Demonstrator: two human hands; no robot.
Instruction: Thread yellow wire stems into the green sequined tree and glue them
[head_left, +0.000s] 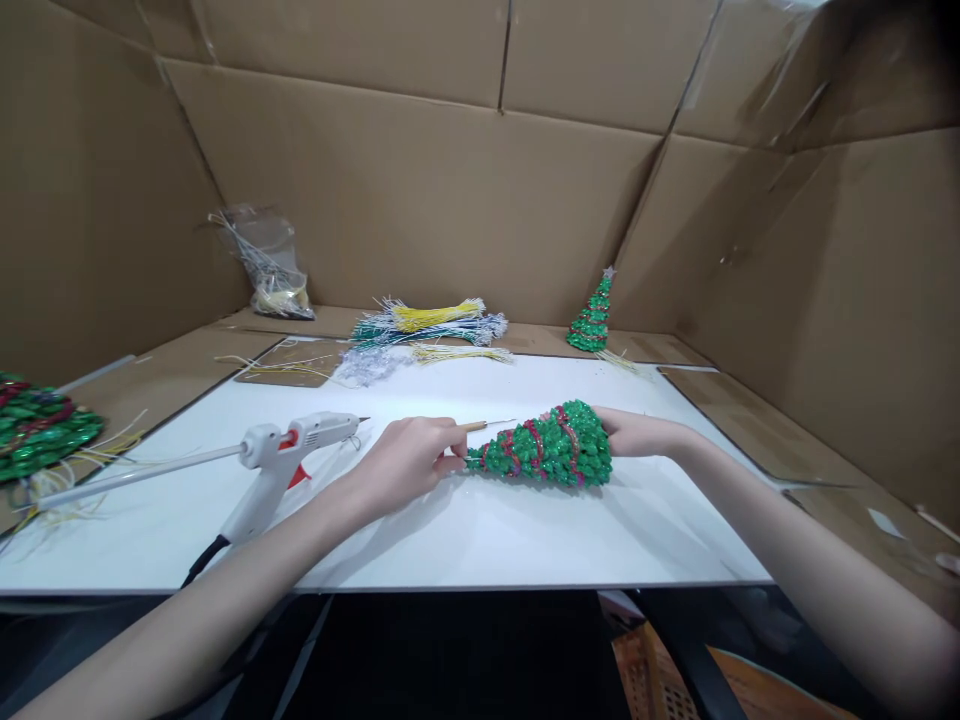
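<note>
A small green tinsel tree [559,446] with red garland lies on its side above the white board [480,550], its tip pointing left. My left hand [416,455] is closed at the tip, with its fingers pressed together. A thin tool with a wooden handle [474,427] and a pale, narrow shaft sticks out from those fingers toward the right. At the wide base of the tree is my right hand [613,430]; its fingers are mostly hidden behind or inside the tree.
A white glue gun [274,475] with a long stick lies left. Behind are wire bundles [439,318], a clear plastic bag [274,265] and a standing tree [592,318]. Another tree [37,425] is at the left edge. Cardboard walls [420,190] enclose the board.
</note>
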